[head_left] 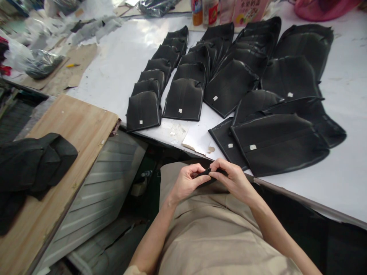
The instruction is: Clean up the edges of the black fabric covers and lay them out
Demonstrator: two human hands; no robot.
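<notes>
Close in front of my body, my left hand and my right hand pinch one narrow black fabric piece between thumbs and fingers. The fingertips of both hands nearly meet on it, and most of the piece is hidden by the hands. Just beyond, at the table's edge, lies a large black sewn panel with a small white label. More such black panels overlap in rows across the white table, several with the same labels.
To the left, dark cloth rests on a wooden board. Bottles, a pink box and a pink bag stand at the back. Plastic bags and a yellow tool lie at the far left.
</notes>
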